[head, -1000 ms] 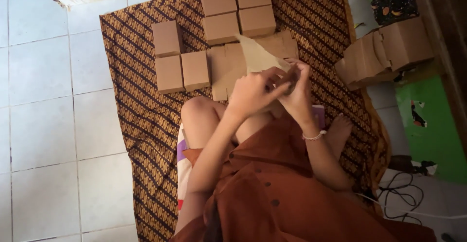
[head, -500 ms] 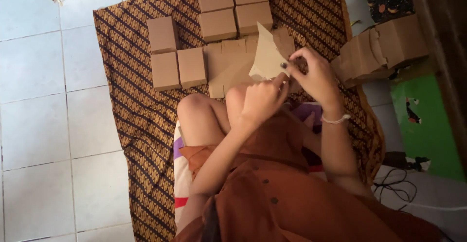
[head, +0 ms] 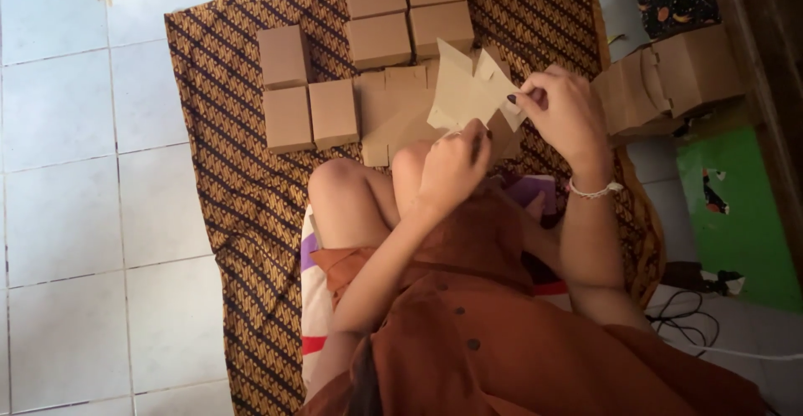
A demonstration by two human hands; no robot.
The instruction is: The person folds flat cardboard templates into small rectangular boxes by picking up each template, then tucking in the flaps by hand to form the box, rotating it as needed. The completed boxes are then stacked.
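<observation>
I sit on a brown patterned cloth (head: 226,165) and hold a flat, unfolded brown cardboard box blank (head: 465,91) above my knees. My left hand (head: 452,169) grips its lower edge with the fingers curled. My right hand (head: 562,113) pinches its right flap between thumb and fingers; a white bracelet is on that wrist. Under the blank, a stack of flat cardboard blanks (head: 393,115) lies on the cloth. Several folded brown boxes (head: 378,16) stand beyond it, and three more boxes (head: 308,115) stand to the left.
A pile of folded cardboard pieces (head: 669,77) rests at the right edge of the cloth. White floor tiles (head: 75,182) lie to the left. A green mat (head: 740,215) and cables (head: 703,324) are at the right.
My hands have lifted the cardboard blank and spread apart, with the right hand moving right and up. The view has shifted slightly.
</observation>
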